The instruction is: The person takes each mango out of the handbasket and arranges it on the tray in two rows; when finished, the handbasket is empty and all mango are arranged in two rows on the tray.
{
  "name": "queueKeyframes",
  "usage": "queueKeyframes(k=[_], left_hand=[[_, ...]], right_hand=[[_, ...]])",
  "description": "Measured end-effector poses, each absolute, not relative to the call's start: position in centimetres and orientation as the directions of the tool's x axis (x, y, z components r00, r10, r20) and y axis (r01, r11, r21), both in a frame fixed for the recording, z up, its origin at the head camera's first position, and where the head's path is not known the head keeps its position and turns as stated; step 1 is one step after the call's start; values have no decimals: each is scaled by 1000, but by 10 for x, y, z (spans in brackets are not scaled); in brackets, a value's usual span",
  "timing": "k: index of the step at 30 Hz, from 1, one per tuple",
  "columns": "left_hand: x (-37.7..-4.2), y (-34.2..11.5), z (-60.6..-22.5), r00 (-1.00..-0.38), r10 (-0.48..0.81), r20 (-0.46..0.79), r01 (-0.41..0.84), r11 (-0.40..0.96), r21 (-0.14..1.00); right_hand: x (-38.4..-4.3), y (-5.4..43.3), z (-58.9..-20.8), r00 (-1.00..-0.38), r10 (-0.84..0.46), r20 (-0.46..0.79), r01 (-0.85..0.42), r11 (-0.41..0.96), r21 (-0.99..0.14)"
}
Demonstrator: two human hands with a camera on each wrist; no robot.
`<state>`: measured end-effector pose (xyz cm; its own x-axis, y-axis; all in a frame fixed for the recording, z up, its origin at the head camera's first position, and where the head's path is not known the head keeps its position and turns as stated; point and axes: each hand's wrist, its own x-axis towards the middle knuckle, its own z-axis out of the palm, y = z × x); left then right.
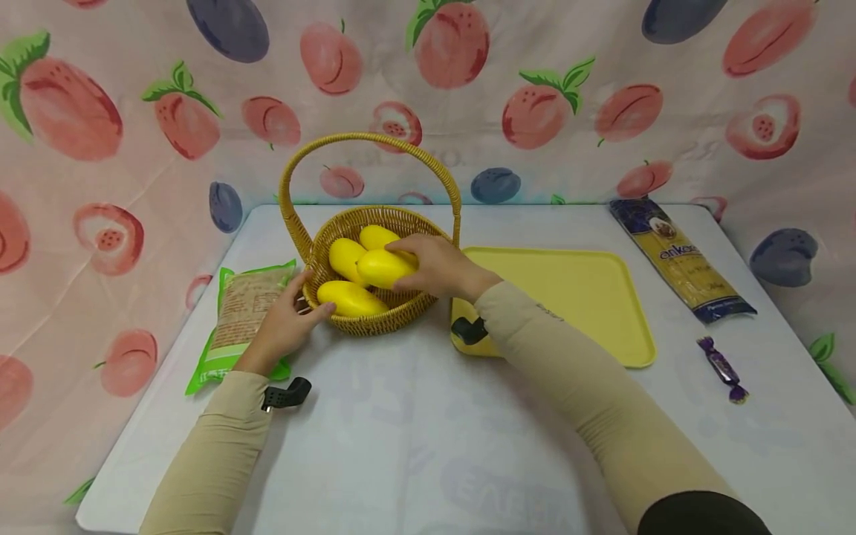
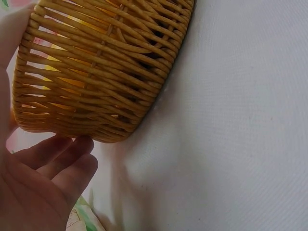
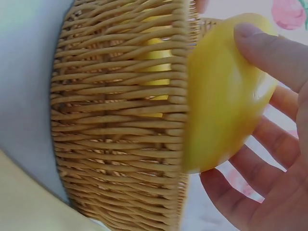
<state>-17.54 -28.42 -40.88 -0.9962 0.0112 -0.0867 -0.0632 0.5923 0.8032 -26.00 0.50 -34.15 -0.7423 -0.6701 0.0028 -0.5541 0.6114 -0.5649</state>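
A wicker basket [image 1: 377, 325] with a tall arched handle stands on the table, several yellow mangoes inside it. My right hand [image 1: 438, 266] grips one mango [image 1: 383, 268] over the basket's right side; in the right wrist view the thumb lies on the mango [image 3: 226, 91] and the fingers curl around its other side. With my left hand [image 1: 284, 327] I hold the basket's left side, thumb over the front rim and fingers along the outer wall. The left wrist view shows those fingertips against the woven side [image 2: 96, 82]. Other mangoes [image 1: 351, 299] lie below and behind the held one.
Left of the basket, partly behind my left hand, lies a green-edged bag [image 1: 247, 305] of brown contents. A yellow tray [image 1: 568, 297] lies to the right under my right forearm. Farther right are a blue-and-yellow packet [image 1: 682, 260] and a purple wrapped candy [image 1: 722, 369].
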Motion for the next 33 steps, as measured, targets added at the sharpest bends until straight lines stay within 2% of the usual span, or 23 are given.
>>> queueKeyframes(k=[7, 19, 33], left_hand=[[-175, -283, -408, -995, 8, -100, -77, 583, 808], [-175, -283, -409, -994, 2, -107, -87, 569, 818], [-174, -282, -406, -995, 16, -98, -71, 574, 816]], right_hand=[[-251, 22, -330, -709, -703, 48, -616, 586, -526], [-241, 62, -325, -687, -721, 88, -661, 571, -486], [-248, 107, -338, -745, -666, 37, -593, 635, -495]])
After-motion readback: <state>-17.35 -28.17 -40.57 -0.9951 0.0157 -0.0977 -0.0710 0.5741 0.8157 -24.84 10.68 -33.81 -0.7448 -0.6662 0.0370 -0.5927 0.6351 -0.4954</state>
